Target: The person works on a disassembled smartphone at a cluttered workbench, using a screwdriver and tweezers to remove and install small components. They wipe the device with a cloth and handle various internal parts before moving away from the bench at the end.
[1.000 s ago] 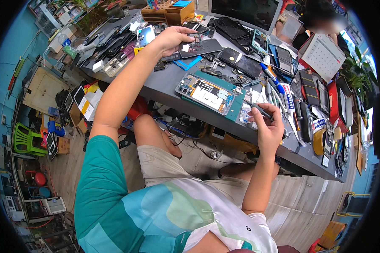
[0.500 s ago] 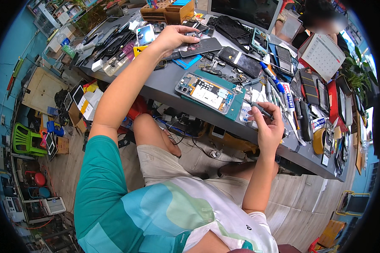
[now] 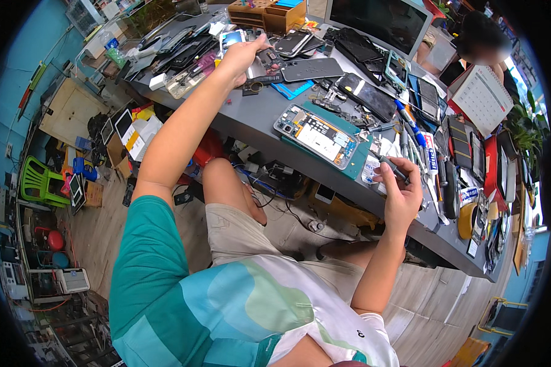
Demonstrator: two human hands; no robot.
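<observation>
Over the cluttered far left part of the desk, my left hand reaches out with its fingers apart, and I see nothing held in it. It is beside a small phone with a lit white-and-blue face, partly covering the loose parts there. My right hand is closed around a screwdriver with a dark handle, near the desk's front edge. Between the hands lies an opened phone, its board and battery exposed, on a green mat. A dark phone back panel lies beyond it.
A dark-screened laptop and a wooden organizer stand at the back. A desk calendar, pens, tools and a yellow tape roll crowd the right. A person is across the desk. Small parts and several phones cover the middle.
My left hand has drawn back leftward from the dark back panel toward the small lit phone. My right hand still grips the screwdriver beside the opened phone. The whole view has shifted slightly.
</observation>
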